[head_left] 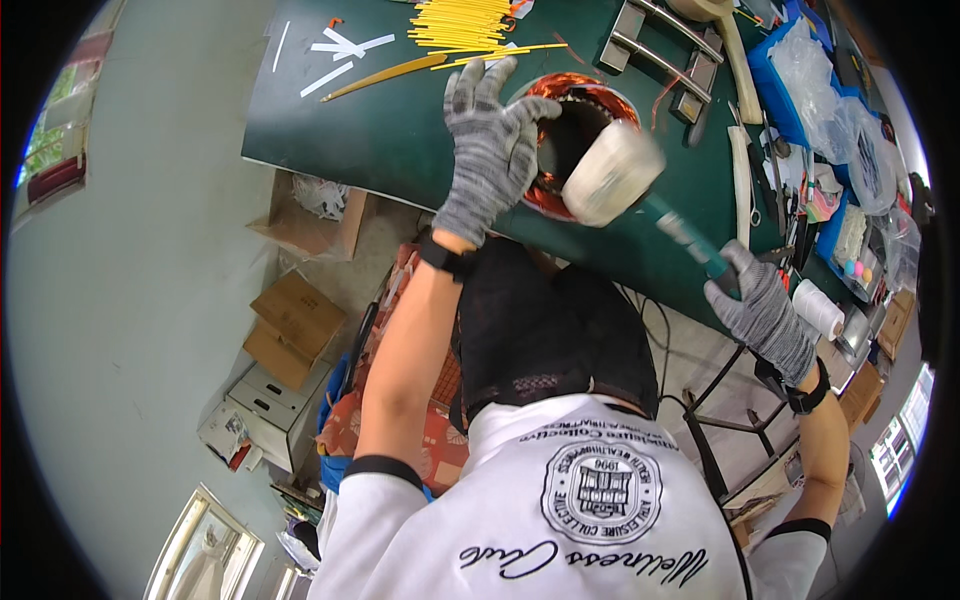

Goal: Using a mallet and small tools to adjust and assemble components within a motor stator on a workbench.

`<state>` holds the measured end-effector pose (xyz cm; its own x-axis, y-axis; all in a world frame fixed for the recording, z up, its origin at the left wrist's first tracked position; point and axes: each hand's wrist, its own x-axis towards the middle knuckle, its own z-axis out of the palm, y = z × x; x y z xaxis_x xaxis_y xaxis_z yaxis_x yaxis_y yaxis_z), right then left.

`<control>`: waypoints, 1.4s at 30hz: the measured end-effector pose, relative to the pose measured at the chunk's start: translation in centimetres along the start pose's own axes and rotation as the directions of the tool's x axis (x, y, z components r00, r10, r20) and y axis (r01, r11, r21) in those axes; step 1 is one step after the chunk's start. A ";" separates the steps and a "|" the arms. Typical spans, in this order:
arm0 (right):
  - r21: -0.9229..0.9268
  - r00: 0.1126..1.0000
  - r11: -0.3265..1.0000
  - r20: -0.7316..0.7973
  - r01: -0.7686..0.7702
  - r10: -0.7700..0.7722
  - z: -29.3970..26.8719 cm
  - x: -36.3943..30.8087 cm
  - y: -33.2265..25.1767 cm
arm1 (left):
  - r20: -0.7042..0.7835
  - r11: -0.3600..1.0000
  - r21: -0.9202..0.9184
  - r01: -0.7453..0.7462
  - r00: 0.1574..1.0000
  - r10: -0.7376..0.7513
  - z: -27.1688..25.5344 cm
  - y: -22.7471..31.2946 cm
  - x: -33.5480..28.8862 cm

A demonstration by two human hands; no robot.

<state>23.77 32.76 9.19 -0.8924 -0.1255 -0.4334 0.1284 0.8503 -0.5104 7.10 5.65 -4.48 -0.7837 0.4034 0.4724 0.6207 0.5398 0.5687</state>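
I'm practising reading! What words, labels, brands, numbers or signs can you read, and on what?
I won't copy words or numbers; they're on:
White shirt: cursive lettering, upside down.
Round badge on it: letters and a number.
Above the badge: curved lettering.
Mallet handle: marks too blurred.

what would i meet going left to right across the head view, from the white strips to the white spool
White strips → left hand → copper wire coil → mallet → right hand → white spool.
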 end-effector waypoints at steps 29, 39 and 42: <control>0.883 0.869 0.204 -0.458 0.422 0.188 6.2 19.1 1.3 | 0.434 0.131 -0.806 0.577 0.727 -0.532 -2.3 1.8 -0.4; 0.894 0.912 -0.182 -0.405 0.409 0.062 2.1 19.9 -0.4 | 0.474 -0.009 -0.850 0.527 0.756 -0.452 -5.1 -0.2 0.6; 0.800 0.930 -0.473 -0.322 0.368 0.180 3.3 15.2 2.1 | 0.476 0.152 -0.778 0.610 0.730 -0.491 -8.4 -0.7 -2.5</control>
<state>11.90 30.94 -0.87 -0.9456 0.2007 -0.2559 -0.0434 -0.8577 -0.5122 8.87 -1.95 -0.39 -0.8888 0.3806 -0.2552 -0.3636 -0.2466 0.8983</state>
